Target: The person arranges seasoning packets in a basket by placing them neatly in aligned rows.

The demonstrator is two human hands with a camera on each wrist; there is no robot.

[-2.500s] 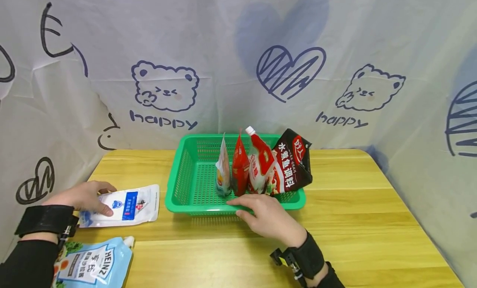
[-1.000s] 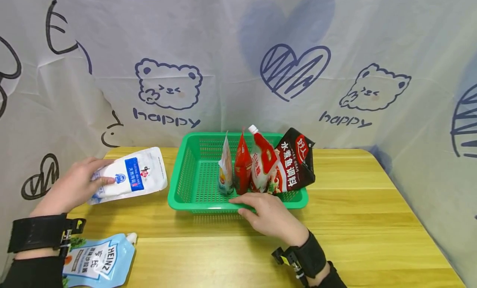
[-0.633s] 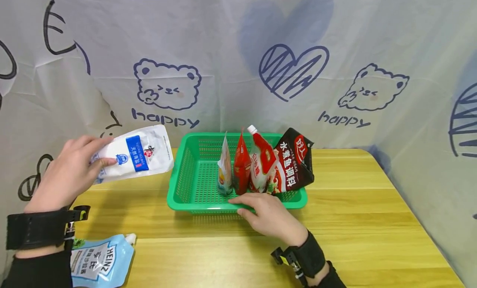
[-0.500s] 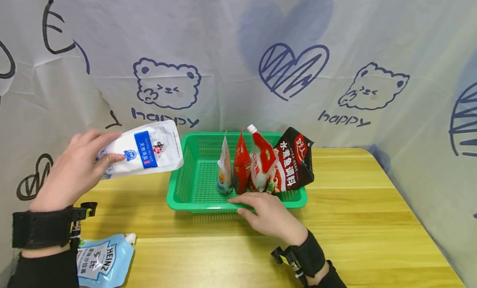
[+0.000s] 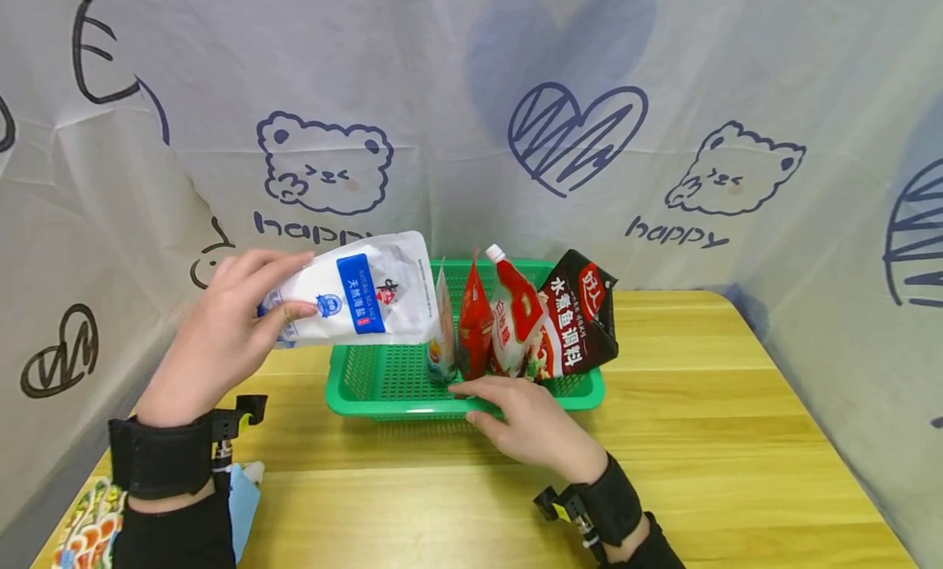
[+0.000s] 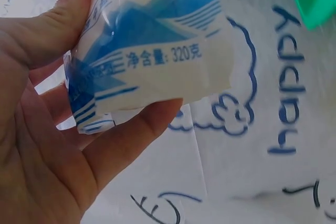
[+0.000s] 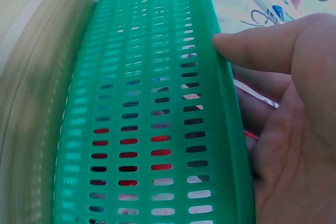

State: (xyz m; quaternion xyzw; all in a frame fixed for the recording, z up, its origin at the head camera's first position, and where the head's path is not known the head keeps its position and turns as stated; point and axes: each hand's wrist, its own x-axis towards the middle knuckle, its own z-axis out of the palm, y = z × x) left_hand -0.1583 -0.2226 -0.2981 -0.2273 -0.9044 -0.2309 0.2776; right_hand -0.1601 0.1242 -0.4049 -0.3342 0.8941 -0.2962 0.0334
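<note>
My left hand [image 5: 228, 331] pinches one end of a white bag of sea salt [image 5: 398, 291] with a blue label, thumb in front and fingers behind. The bag is held up, tilted, over the left part of a green basket [image 5: 412, 407]. The left wrist view shows the bag's blue-printed end [image 6: 152, 40] between thumb and fingers. My right hand [image 5: 534, 426] holds the basket's near rim; in the right wrist view its thumb [image 7: 257, 45] lies at the rim and the fingers reach behind it. Four-sided mesh walls enclose several upright pouches.
Inside the basket stand a pale pouch [image 5: 442, 340], a red pouch [image 5: 475, 327], a red-and-white spouted sugar pouch [image 5: 512, 315] and a black seasoning pouch [image 5: 582, 315] leaning over the right rim. A light blue sauce pouch [image 5: 243, 508] lies under my left forearm. A printed curtain hangs behind the table.
My left hand has picked the salt bag up off the table and carried it up and rightward over the basket. The right hand stays at the rim.
</note>
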